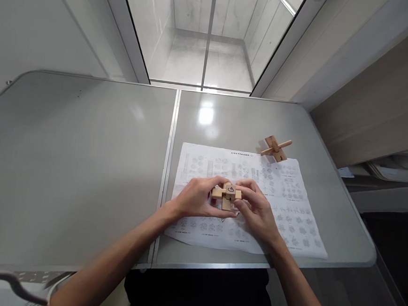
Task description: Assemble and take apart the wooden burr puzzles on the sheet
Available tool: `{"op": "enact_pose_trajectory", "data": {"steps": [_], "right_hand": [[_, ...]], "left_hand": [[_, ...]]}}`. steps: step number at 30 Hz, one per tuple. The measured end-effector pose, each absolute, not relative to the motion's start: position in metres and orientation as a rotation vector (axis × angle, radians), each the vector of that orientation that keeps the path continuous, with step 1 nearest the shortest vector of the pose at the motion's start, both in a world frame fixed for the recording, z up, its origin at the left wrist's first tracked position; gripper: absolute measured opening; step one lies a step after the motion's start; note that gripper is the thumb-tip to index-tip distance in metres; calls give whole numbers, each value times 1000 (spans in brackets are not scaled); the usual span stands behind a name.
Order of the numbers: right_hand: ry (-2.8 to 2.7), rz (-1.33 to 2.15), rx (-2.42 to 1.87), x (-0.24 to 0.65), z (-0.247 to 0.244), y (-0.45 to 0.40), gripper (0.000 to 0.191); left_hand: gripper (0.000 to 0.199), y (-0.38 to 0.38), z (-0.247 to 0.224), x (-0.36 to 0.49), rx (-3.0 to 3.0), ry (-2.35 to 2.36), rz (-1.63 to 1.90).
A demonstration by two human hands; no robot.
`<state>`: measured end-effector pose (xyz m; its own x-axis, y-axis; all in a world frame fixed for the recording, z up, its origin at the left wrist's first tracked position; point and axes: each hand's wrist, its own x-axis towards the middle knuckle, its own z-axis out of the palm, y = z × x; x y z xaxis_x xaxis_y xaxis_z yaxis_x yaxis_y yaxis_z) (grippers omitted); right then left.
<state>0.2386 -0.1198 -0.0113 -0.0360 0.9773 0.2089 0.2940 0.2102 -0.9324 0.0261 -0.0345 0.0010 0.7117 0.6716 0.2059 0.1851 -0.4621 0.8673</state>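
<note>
Between my two hands is a wooden interlocking puzzle (227,203) of light blocks crossing each other, with a dark mark on its top block. My left hand (200,196) grips it from the left, thumb on the near side and fingers on the far side. From the right, my right hand (256,208) closes its fingers on the same puzzle. Both hands are above a large printed sheet (197,232) covered in small diagrams. My fingers hide part of the puzzle's sides.
A second wooden piece (275,148), crossed blocks with a thin rod through them, lies at the sheet's far right edge. The grey folding table (83,162) has a metal seam (171,145) left of the sheet. A glass door (206,40) stands beyond; shelving (393,172) is at right.
</note>
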Motion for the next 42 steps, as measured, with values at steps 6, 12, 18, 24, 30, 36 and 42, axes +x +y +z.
{"op": "enact_pose_trajectory", "data": {"steps": [6,12,18,24,30,36,42], "right_hand": [[-1544,801,-1197,243,-13,-119,23],[-1573,764,-1195,242,-13,-120,24],[-1577,779,-1167,242,-13,-121,23],[-1566,783,-1207,240,-14,-123,22],[-1536,793,-1195,235,-10,-121,25],[-1278,864,-1244,237,-13,-119,27],[-983,935,-1322,242,-23,-118,31]], "left_hand": [[55,-36,0,28,2052,648,730],[55,-36,-4,30,2136,615,756],[57,-37,-11,32,2231,633,822],[60,-40,-15,33,2248,654,779],[49,-45,-18,36,2389,577,710],[61,-43,-16,35,2322,724,781],[60,-26,-15,24,2392,1096,845]]}}
